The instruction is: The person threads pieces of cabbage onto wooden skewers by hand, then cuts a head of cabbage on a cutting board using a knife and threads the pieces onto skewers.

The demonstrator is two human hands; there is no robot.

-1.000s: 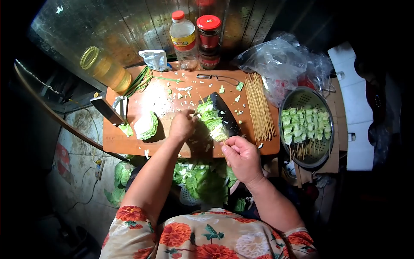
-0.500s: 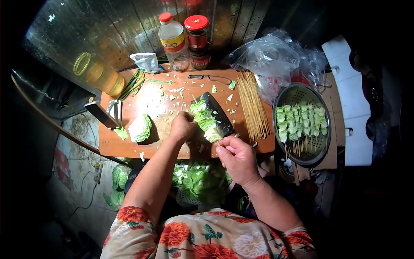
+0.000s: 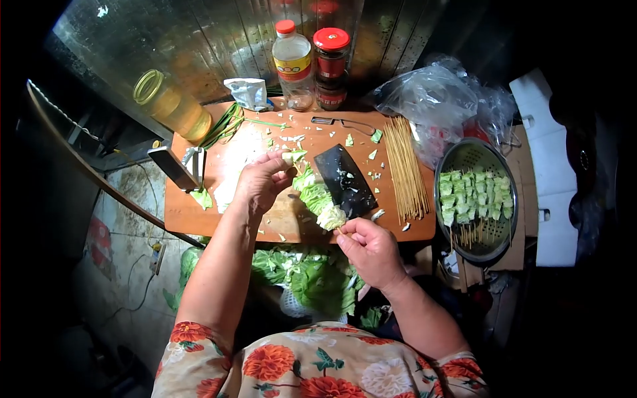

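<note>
My right hand (image 3: 371, 249) pinches the lower end of a skewer threaded with folded cabbage pieces (image 3: 314, 196), which slants up and left over the board. At the skewer's upper end my left hand (image 3: 264, 180) holds a small green cabbage piece (image 3: 294, 156) between its fingertips. The cleaver's dark blade (image 3: 345, 179) lies on the wooden board (image 3: 279, 222), right of the skewer. Bare bamboo skewers (image 3: 405, 169) are bundled at the board's right side. A metal colander (image 3: 491, 247) holds several filled cabbage skewers (image 3: 474, 196). My left hand and forearm hide the cut cabbage half.
Behind the board stand a red-capped bottle (image 3: 292, 66), red-lidded jars (image 3: 331, 63) and a jar of yellow liquid (image 3: 174, 109). A phone (image 3: 174, 169) leans at the left. Plastic bags (image 3: 431, 99) lie at the back right. Loose cabbage leaves (image 3: 318, 285) are below the board.
My left hand has moved up and left from the skewered cabbage and now holds a separate piece near the skewer's top. My right hand keeps its grip. The view has shifted slightly.
</note>
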